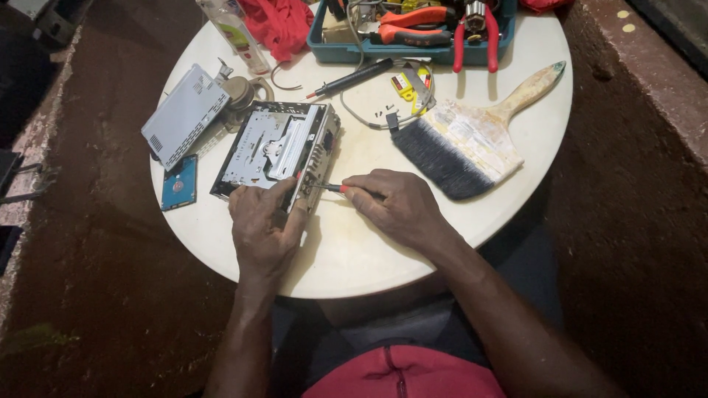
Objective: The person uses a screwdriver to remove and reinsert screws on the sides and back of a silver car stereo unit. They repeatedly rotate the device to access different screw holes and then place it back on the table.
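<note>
A metal box (276,151) lay on the round table (346,250), left of the middle. Its near end was gripped by the left hand (262,225), with the fingers closed around the edge. A small screwdriver (330,188) with a red bit was pinched in the closed fingers of the right hand (398,206). Its tip was touching the side of the box. A big brush (472,136) lay just beside the right hand. A grey cover (184,114) and a blue drive (179,183) lay left of the box. A blue tray (324,48) of tools was seen at the far edge.
</note>
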